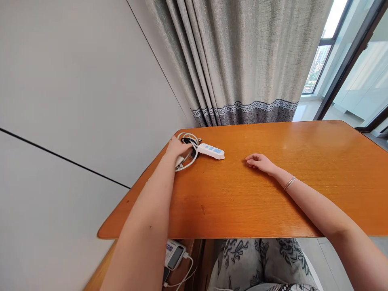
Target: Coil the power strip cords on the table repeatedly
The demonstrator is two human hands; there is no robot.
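At the far left of the wooden table [212, 194], my left hand [178, 147] closes around a bundle of looped white and black cables [188, 138]. Its thumb lies across the loops, and the other fingers are partly hidden. A white power strip [211, 151] with blue markings lies right beside the bundle, pointing toward the middle of the table. My right hand [260, 162] rests on the tabletop to the right of the strip, apart from it. Its fingers are loosely bent and slightly parted, with nothing held. Part of a white plug or adapter [179, 161] shows under my left wrist.
A plain pale wall [75, 101] runs along the table's left edge. Grey curtains [248, 60] hang behind the far edge, with a glass door [357, 72] at the right. Below the near edge, a white and grey device [175, 256] with white cables sits by my legs.
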